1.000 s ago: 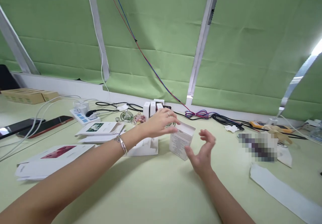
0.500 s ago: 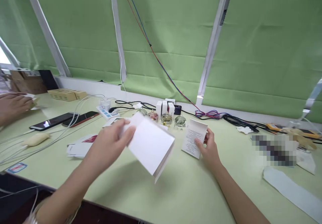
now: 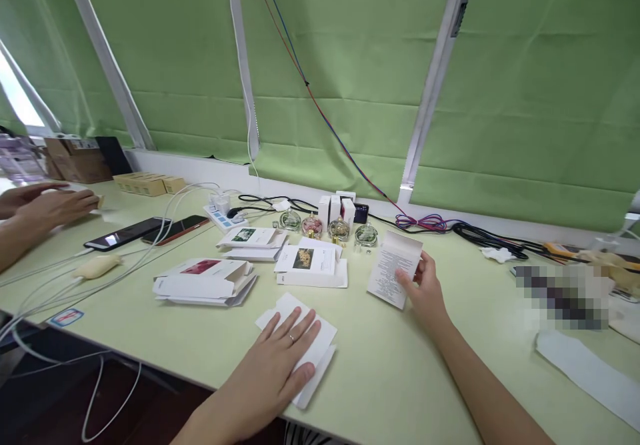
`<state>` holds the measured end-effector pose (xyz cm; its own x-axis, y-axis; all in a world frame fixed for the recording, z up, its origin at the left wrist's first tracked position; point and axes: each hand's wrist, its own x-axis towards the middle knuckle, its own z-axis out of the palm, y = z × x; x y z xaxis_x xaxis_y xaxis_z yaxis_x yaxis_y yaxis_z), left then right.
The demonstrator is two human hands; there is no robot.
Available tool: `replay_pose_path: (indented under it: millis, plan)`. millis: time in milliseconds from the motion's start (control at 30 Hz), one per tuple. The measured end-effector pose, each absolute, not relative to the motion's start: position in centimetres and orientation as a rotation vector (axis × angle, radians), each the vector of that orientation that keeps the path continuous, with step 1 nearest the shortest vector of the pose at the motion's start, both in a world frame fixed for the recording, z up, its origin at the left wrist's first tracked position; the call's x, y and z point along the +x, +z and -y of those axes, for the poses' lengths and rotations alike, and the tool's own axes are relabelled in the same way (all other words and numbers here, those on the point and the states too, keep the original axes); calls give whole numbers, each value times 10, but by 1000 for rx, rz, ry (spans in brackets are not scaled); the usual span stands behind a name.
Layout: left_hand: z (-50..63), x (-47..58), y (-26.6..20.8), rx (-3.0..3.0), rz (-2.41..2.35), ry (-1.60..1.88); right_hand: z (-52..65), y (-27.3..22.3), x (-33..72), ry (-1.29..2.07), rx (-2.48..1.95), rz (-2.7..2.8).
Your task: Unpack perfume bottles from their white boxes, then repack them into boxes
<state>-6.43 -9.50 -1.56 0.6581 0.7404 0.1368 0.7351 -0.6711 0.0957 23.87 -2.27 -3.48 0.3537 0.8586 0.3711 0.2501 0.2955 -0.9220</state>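
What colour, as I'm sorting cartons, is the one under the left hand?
The carton shows white, best in the head view.

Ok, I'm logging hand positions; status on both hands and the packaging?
Left hand palm-down on white carton. Right hand gripping printed white panel. Three cartons beyond left hand; glass bottles farther back.

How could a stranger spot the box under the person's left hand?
Start at the pale green table, near its front edge. There the left hand lies spread on a flattish white box. Unlike the three white boxes behind it with pictures on top, its visible surface is plain.
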Motion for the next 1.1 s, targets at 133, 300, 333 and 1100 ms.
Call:
replay_pose_path:
  millis: [133, 300, 333, 1100]
  plan:
    - [89, -49, -19, 2666, -1501, 128, 20, -33, 239, 782, -1093, 1066]
    - [89, -47, -23, 2542, -1769, 202, 24, -25, 232, 975, -985, 1011]
    - [89, -48, -20, 2523, -1789, 259, 26, -23, 228, 1019, -962, 1009]
    - [97, -2, 16, 1387, -1234, 1271, 64, -15, 172, 1498, -641, 1175]
